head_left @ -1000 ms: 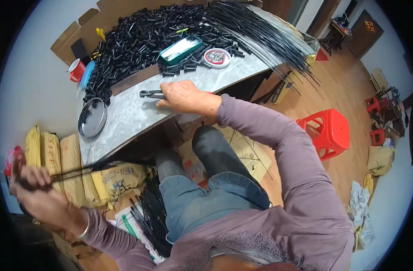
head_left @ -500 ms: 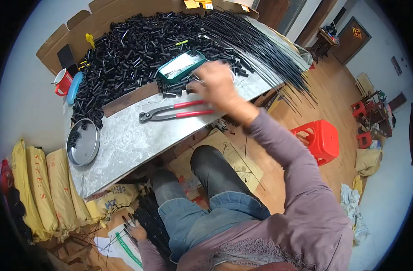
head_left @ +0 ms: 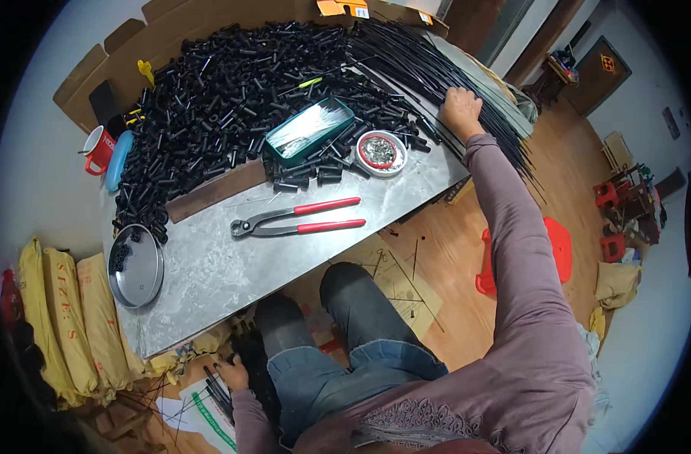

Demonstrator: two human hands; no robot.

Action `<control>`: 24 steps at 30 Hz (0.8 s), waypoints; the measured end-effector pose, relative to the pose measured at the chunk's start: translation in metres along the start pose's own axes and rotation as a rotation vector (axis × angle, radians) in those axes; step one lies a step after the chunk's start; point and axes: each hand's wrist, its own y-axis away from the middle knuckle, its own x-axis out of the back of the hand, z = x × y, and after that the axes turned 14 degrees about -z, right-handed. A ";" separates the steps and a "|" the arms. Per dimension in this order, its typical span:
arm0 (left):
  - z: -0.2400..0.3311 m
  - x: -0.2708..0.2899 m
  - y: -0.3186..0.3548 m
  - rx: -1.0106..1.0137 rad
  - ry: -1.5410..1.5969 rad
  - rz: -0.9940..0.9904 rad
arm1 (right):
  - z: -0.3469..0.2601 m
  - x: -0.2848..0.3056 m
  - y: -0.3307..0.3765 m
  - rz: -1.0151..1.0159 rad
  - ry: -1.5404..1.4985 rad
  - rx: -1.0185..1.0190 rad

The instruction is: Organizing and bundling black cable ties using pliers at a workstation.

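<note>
My right hand (head_left: 461,113) is at the right of the table, fingers curled closed over the bundle of long thin black rods (head_left: 428,57). My left hand (head_left: 232,373) hangs low beside my left leg, closed around a few short black rods (head_left: 217,390). On the table's front part lie long pincers (head_left: 326,205) with red handles, touched by neither hand. Behind them are a teal tray (head_left: 315,145) of thin white strips and a round white dish (head_left: 400,163) with small metal bits. A large heap of short black tubes (head_left: 232,98) covers the back.
A brown bar (head_left: 217,193) edges the heap. At the table's left stand a round metal dish (head_left: 160,284), a red mug (head_left: 97,155) and a blue lid (head_left: 120,160). Yellow sacks (head_left: 69,318) lean by the wall. A red stool (head_left: 561,250) is beyond my right arm.
My right hand has moved right and away from me, from above the white dish to the rods, and closed there. The dish now shows fully. My left hand stays low.
</note>
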 end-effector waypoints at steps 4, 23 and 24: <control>0.023 0.008 -0.007 -0.024 0.118 -0.109 | 0.016 0.003 -0.017 -0.057 -0.136 0.025; 0.316 0.153 0.152 -0.802 0.667 -0.763 | -0.017 0.235 0.083 0.498 -0.237 0.402; 0.349 0.168 0.171 -0.929 0.737 -0.852 | -0.025 0.253 0.110 0.502 -0.219 0.448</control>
